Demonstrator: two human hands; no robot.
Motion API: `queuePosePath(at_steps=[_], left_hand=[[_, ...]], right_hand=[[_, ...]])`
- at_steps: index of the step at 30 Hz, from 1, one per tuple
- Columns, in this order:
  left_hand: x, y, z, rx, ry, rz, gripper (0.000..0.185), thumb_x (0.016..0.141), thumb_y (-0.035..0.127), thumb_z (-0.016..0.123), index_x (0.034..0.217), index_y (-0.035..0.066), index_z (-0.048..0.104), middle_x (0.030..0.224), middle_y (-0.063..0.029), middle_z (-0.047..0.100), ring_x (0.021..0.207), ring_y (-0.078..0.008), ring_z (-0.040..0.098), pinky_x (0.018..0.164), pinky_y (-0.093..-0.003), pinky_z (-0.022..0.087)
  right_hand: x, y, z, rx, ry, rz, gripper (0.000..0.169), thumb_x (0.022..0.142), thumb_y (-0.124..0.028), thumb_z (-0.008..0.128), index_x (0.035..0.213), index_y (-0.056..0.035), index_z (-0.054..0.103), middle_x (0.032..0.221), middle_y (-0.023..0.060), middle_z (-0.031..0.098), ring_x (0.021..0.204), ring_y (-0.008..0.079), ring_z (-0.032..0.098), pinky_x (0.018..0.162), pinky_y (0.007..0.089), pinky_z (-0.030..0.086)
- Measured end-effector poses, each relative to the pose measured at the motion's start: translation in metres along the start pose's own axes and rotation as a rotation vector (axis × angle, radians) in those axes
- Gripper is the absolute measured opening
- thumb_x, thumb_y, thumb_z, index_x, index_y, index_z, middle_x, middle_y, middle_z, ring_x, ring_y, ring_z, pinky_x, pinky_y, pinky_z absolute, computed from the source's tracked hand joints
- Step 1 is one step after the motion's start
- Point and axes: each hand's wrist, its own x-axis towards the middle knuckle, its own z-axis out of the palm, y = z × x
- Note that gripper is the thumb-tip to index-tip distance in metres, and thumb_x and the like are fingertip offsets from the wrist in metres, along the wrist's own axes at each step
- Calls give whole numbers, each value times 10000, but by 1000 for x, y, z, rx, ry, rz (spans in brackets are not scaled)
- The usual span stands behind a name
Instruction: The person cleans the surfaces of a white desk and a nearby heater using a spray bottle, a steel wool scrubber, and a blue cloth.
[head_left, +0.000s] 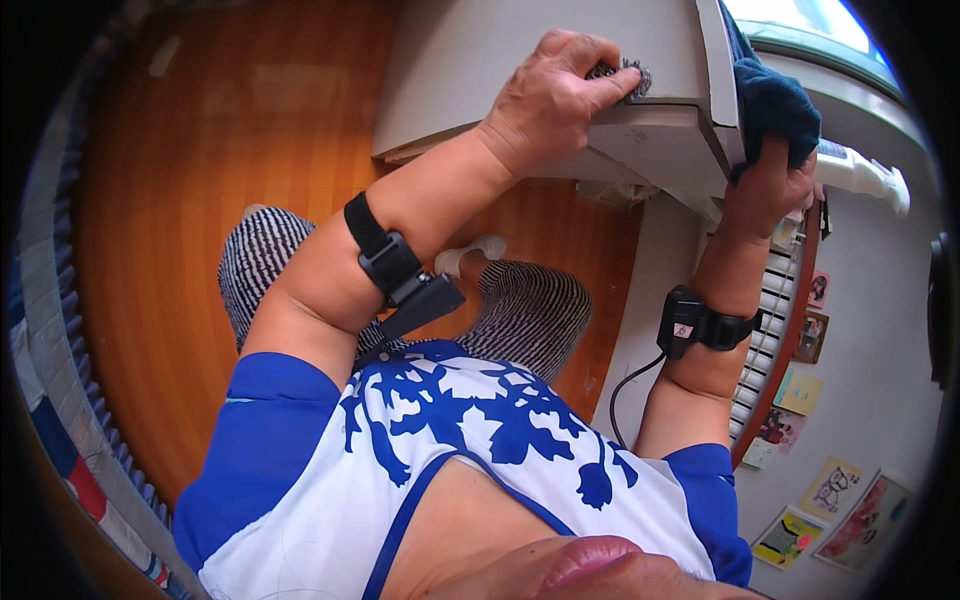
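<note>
A grey metal scouring pad (637, 79) is pinched between the thumb and fingers of my left hand (551, 101), at the edge of a white furniture panel (480, 67). At the panel's right side, my right hand (780, 176) grips a dark teal cloth (776, 105), bunched over the fingers. The cloth covers part of that hand. Just right of it lies a white plastic bottle (862, 172) with a nozzle; whether the hand touches it cannot be told.
A wooden floor (150, 247) lies below. A white radiator (761, 337) with a red-brown edge runs along the right wall, where pictures (787, 536) hang. A window (817, 34) is at the top right. Bedding or fabric (67, 450) borders the left side.
</note>
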Motion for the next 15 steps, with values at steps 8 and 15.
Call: queuePosePath(at_steps=[8,15], left_hand=[[-2,1,3,12,-11,-15,461,749,-49,606,1160,129,717,1102,-81,611,1025,-302,556,923,-377,463],[-7,-8,2,63,-52,-57,446,772,-20,615,1185,123,700,1100,-95,612,1014,-311,553,934,-385,448]], right_hand=[[1,-3,-2,-15,-25,20,230,902,-34,657,1128,9,649,1058,79,711,956,147,664,938,277,496],[2,2,1,-3,-40,8,234,902,-27,653,1133,13,650,1074,88,709,969,158,665,955,287,493]])
